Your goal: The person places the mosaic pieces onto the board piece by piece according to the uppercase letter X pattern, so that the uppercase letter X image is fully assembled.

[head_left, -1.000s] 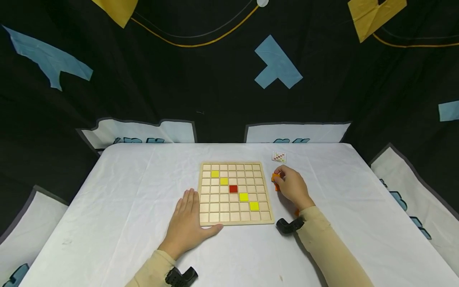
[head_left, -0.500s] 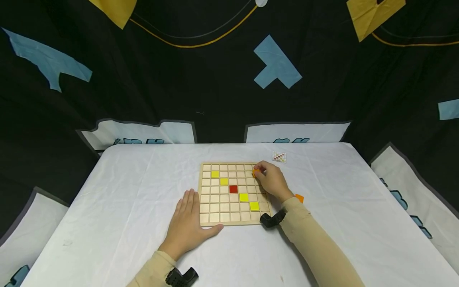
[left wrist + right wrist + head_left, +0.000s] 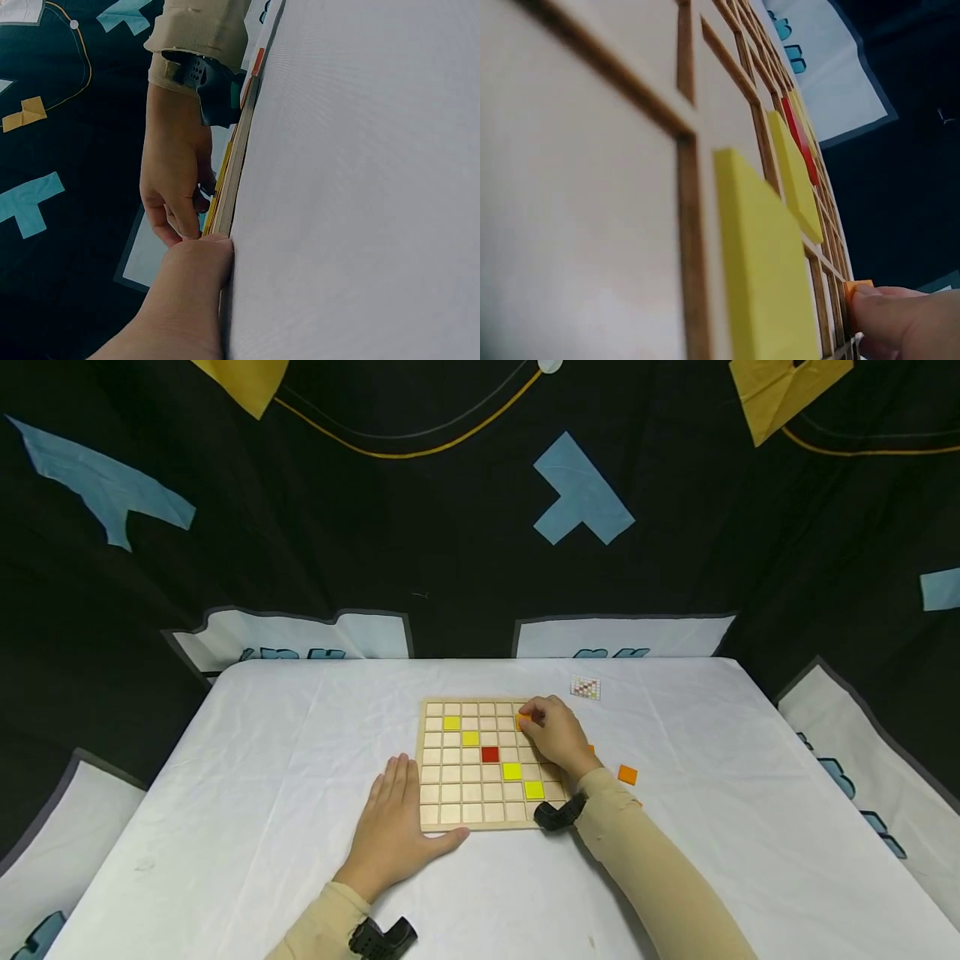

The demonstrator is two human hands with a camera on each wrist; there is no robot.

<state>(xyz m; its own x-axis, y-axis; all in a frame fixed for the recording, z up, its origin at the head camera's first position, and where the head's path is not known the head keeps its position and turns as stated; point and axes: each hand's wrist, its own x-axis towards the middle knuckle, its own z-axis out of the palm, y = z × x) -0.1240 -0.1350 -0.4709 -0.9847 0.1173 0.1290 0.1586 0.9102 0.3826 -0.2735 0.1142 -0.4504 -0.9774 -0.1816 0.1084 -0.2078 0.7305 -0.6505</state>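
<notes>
A wooden grid board [image 3: 480, 827] lies on the white table. Several yellow tiles [image 3: 512, 771] and one red tile [image 3: 490, 754] form a diagonal in its cells. My left hand [image 3: 390, 827] lies flat along the board's left edge, its thumb reaching past the near left corner. Over the upper right cells, my right hand [image 3: 558, 735] pinches an orange tile [image 3: 521, 722] between thumb and fingers. The right wrist view shows that orange tile [image 3: 861, 283] at the grid beside the thumb [image 3: 889, 315]; a yellow tile [image 3: 769, 262] stands large in front.
Right of the board sits a loose orange tile [image 3: 627, 774], with more orange partly hidden by the right forearm. A small card printed with a coloured grid [image 3: 586, 687] lies beyond the board's far right corner. Black cloth [image 3: 465, 543] hangs behind the table.
My right hand has moved left from the loose orange tiles beside the board to its upper right cells, carrying an orange tile. The left hand has stayed in place.
</notes>
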